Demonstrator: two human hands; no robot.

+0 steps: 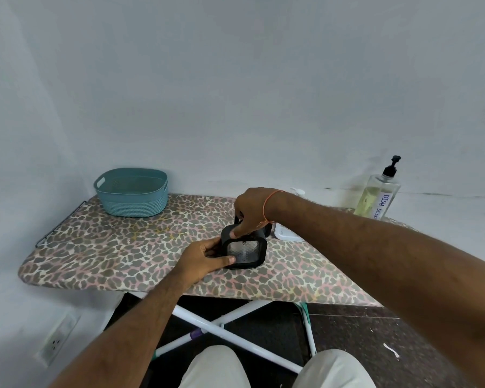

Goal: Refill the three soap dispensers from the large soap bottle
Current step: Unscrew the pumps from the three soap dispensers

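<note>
My left hand (205, 254) grips the near-left corner of the black square-framed clear dispenser (244, 250); my right hand (249, 212) pinches its top from above. It sits mid-board on the leopard-print ironing board (109, 247), back from the front edge. Open cover lies leftward toward the teal plastic basket (132, 191). The large clear pump bottle (380, 194) stands far right.
</note>
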